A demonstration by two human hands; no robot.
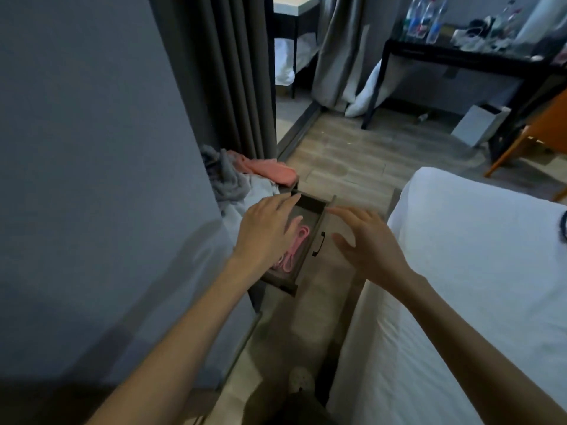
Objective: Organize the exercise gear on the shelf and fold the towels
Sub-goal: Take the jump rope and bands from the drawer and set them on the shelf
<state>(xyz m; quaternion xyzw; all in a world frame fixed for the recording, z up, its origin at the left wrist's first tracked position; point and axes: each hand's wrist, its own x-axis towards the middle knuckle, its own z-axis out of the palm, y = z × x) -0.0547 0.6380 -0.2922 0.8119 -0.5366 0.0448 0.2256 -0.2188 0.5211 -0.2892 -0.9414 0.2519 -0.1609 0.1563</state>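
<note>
Left hand [267, 231] hovering over open drawer [310, 206], fingers straight, empty | right hand [368, 240] just outside drawer front, fingers spread, empty | pink band [296, 245] coiled in drawer, long axis along it, partly under left palm, nearer that hand | towels [245, 176] heaped beyond, unfolded

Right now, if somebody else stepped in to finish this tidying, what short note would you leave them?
Left hand: open, over the open drawer, holding nothing.
Right hand: open, beside the drawer's front near its handle, holding nothing.
Pink cord: lies looped inside the drawer.
Grey towel, coral towel and a pale cloth: heaped unfolded on the stand behind the drawer.
Done: cord put away.
Left: probably shut the drawer, then fold the towels.
</note>
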